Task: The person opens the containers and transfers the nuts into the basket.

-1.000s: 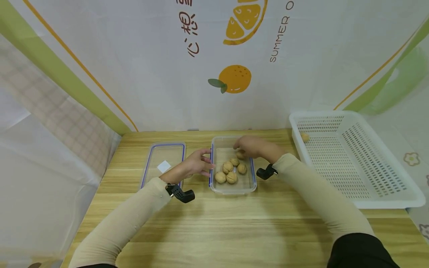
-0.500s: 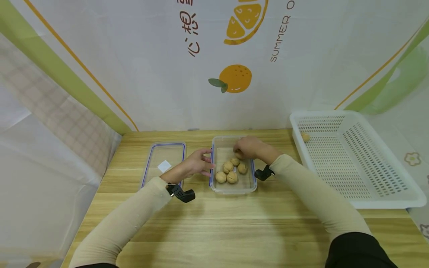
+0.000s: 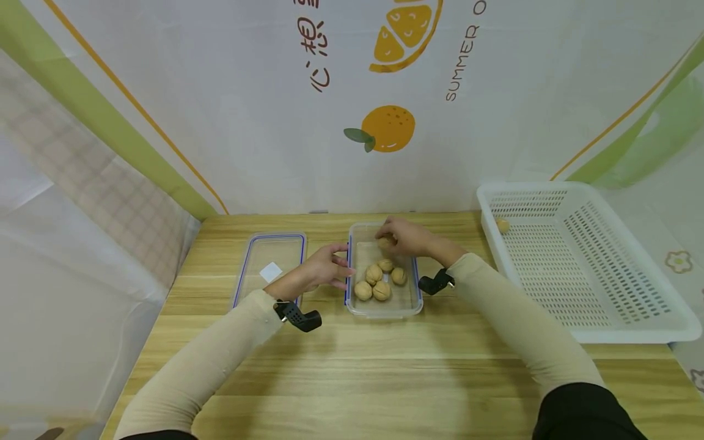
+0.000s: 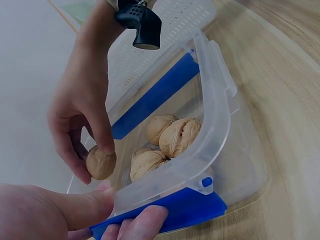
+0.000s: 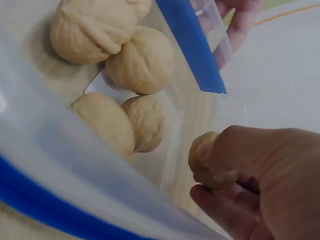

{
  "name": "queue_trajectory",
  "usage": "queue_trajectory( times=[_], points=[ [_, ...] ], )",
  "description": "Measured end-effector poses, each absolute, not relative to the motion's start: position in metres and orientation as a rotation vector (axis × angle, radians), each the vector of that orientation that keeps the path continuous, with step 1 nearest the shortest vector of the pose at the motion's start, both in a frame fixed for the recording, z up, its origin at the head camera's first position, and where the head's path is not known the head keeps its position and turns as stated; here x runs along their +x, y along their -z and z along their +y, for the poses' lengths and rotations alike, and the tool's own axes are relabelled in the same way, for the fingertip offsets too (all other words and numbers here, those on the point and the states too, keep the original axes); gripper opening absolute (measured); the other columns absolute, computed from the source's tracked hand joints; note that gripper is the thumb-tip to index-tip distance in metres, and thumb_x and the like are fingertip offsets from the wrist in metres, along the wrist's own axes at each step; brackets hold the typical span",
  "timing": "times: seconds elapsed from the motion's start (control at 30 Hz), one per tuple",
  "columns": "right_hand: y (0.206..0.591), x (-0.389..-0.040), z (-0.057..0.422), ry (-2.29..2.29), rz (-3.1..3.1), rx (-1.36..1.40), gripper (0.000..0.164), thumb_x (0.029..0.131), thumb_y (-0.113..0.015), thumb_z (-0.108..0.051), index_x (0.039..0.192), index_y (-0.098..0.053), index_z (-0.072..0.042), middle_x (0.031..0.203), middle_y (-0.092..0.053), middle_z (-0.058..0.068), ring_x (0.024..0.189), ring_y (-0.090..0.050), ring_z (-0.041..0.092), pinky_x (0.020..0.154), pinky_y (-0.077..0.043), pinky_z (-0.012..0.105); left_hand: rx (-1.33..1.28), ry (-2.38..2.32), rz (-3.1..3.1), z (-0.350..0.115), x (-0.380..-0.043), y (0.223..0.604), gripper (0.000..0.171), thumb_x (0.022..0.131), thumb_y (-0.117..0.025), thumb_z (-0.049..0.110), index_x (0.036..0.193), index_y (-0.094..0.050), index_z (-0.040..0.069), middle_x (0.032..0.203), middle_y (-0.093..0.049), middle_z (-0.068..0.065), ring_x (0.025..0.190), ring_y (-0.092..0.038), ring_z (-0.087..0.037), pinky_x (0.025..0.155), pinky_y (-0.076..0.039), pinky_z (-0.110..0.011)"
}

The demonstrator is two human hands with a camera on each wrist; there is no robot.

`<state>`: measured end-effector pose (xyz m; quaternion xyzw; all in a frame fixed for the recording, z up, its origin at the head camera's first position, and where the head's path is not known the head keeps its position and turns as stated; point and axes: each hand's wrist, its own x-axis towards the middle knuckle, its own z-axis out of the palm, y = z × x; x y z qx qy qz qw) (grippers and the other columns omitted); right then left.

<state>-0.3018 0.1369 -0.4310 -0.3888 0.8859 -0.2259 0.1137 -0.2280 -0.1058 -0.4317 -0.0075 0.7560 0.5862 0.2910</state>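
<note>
A clear plastic food box (image 3: pixel 383 316) with blue side clips (image 4: pixel 190 210) stands on the wooden table. Several walnuts (image 3: pixel 373 274) lie inside, mostly toward the near half. My left hand (image 3: pixel 321 267) holds the box's left side, its thumb at the rim and its fingers against the blue clip. Over the far part of the box, my right hand (image 3: pixel 409 237) pinches one walnut (image 4: pixel 101 163) between thumb and fingers. In the right wrist view that walnut (image 5: pixel 217 180) is partly covered by the thumb, apart from the others.
The box's clear lid (image 3: pixel 277 247), edged in blue and bearing a white square, lies to the left, partly under my left forearm. A white perforated basket (image 3: pixel 638 333) stands to the right with one walnut (image 3: pixel 503 226) in its far left corner. A printed cloth hangs behind the table.
My right hand has shifted slightly up and leftward over the far end of the box, with the walnut in its fingers. The left hand stays at the box's side.
</note>
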Motion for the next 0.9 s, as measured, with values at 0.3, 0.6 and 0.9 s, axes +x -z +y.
queue_trajectory(
  times=[0.3,0.6,0.9],
  points=[
    [0.426,-0.302,0.140,1.114,2.425,-0.997,0.038,0.091,-0.064,0.008,0.129,-0.063,0.011,0.123,-0.062,0.022,0.110,-0.057,0.032,0.097,-0.060,0.041,-0.011,-1.572,2.010,-0.107,-0.228,0.432,0.071,0.098,-0.062,-0.008,0.158,-0.025,-0.002,0.121,-0.048,-0.022,0.101,-0.065,-0.033,0.077,-0.067,-0.038],
    [0.419,-0.300,0.145,1.281,2.311,-0.935,0.041,0.095,-0.065,0.003,0.135,-0.059,0.009,0.137,-0.059,0.023,0.128,-0.054,0.038,0.105,-0.055,0.046,0.006,-1.586,2.004,-0.107,-0.227,0.433,0.070,0.097,-0.062,-0.009,0.157,-0.026,-0.004,0.120,-0.049,-0.024,0.099,-0.065,-0.031,0.078,-0.066,-0.041],
    [0.401,-0.299,0.159,1.324,2.315,-0.890,0.040,0.097,-0.064,0.000,0.137,-0.060,0.004,0.138,-0.057,0.021,0.126,-0.053,0.036,0.106,-0.054,0.048,0.009,-1.584,2.005,-0.107,-0.226,0.431,0.070,0.097,-0.062,-0.010,0.157,-0.027,-0.004,0.120,-0.049,-0.024,0.092,-0.065,-0.027,0.076,-0.067,-0.038]
  ],
)
